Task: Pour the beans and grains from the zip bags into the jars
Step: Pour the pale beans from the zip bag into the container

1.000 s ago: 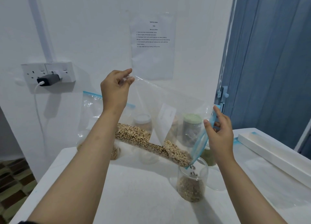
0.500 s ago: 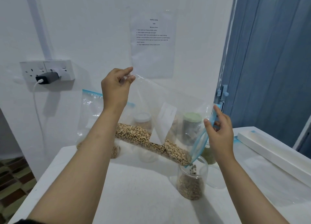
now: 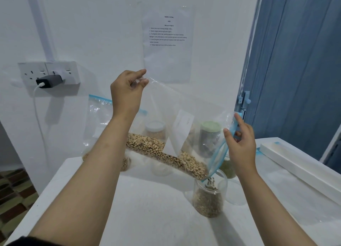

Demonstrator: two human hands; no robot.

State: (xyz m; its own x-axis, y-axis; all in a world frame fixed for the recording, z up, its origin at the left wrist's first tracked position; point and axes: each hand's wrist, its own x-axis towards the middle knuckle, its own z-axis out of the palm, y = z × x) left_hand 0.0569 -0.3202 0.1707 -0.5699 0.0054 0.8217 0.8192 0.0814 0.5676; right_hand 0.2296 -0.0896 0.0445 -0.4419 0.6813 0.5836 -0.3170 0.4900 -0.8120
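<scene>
Since the earlier frames the beans inside the zip bag have slid further down toward the blue zip edge, and more of them now fall into the open jar at the near right of the white table. The left hand pinches the closed bottom corner of the bag between thumb and forefinger and holds it high, so the bag slopes down to the right. The right hand grips the blue zip edge with curled fingers, and the low corner of the bag's mouth is just above the jar mouth. This jar is about half full. Behind the bag, near the wall, stand a second zip bag at the left, a white-lidded jar and a green-lidded jar. A printed sheet is on the wall, and a charger sits in the wall socket at the far left.
</scene>
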